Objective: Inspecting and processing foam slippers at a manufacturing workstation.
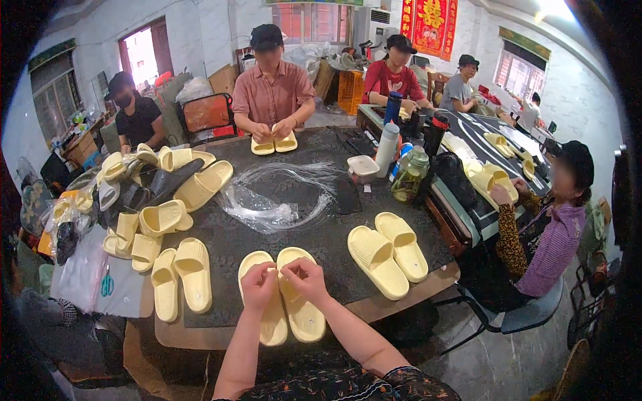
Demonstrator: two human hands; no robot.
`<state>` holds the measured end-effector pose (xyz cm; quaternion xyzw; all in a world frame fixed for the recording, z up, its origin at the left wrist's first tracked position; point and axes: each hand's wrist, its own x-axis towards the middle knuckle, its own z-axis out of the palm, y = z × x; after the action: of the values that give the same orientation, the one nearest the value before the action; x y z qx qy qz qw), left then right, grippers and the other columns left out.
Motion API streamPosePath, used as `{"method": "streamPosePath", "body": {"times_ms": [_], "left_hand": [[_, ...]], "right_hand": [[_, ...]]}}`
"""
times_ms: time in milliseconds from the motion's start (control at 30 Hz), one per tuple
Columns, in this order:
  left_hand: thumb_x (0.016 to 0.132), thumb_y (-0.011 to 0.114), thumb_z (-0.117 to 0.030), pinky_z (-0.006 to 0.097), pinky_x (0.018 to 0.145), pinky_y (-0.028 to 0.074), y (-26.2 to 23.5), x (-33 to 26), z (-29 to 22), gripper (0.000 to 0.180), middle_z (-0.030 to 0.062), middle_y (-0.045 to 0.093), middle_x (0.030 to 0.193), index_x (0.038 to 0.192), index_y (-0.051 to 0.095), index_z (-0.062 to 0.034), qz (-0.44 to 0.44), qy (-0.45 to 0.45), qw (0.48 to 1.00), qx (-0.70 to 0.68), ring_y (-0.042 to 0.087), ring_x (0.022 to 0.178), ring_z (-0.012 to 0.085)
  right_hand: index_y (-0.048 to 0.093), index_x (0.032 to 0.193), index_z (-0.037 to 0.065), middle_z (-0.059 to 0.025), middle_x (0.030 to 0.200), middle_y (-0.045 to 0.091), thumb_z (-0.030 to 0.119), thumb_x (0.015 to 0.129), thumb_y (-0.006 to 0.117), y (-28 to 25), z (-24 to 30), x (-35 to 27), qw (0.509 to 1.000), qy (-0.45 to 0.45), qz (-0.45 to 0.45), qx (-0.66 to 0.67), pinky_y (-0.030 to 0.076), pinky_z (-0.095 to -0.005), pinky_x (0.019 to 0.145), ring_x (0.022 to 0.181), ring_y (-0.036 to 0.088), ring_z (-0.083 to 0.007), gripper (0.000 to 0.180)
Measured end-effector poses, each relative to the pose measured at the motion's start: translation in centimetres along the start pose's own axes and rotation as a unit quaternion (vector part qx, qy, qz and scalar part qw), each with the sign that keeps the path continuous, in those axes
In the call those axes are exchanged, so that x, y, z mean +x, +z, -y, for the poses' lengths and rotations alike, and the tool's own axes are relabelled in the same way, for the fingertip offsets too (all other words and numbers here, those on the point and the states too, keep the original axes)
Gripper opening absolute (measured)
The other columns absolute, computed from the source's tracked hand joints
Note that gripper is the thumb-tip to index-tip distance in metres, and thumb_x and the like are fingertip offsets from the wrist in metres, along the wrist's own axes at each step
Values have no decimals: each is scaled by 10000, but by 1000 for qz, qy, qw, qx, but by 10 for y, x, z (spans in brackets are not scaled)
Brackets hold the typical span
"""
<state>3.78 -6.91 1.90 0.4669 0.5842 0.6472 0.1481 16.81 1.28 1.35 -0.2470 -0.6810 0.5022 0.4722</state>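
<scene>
A pair of pale yellow slide slippers [305, 322] lies side by side at the near table edge, heels toward me. Over their straps, my left hand [259, 286] and my right hand [305, 282] come close together, fingers pinched. Anything between the fingertips is too small to make out. Beyond them, a loose coil of clear plastic strands [319, 179] rests on the dark tabletop, a crumpled clear bag [277, 215] within it. Another slipper pair [378, 260] stands to the right. A further pair [192, 277] is on the left.
More slippers [200, 186] are heaped at the left, near teal scissors [107, 284]. A white tub [363, 167], bottles [386, 150] and a glass jar [410, 177] stand at the back right. Across the table a co-worker [273, 93] handles slippers; another [545, 227] sits at the right.
</scene>
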Motion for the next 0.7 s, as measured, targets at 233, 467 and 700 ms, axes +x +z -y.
{"method": "streamPosePath", "body": {"times_ms": [233,467,700], "left_hand": [[849,634,-37,203,607,408,-1,4,1,59,-6,598,760,898,652,-10,-51,45,998,12,528,692,57],[861,651,-57,184,621,427,0,1,1,56,-39,619,783,885,674,-12,16,-24,999,-43,537,695,32],[854,658,-28,164,581,391,-2,6,4,76,-46,627,784,919,696,-15,-36,-58,992,-111,510,662,12]], "right_hand": [[660,842,44,22,770,597,94,819,706,1,8,2,997,-52,24,-43,429,-205,583,672,527,-41,72],[644,850,42,2,790,578,76,826,687,0,4,2,996,-74,28,-38,438,-207,599,677,533,-57,60],[642,859,39,-10,797,583,95,834,683,0,11,3,998,-34,24,-41,446,-211,603,672,544,-77,74]]}}
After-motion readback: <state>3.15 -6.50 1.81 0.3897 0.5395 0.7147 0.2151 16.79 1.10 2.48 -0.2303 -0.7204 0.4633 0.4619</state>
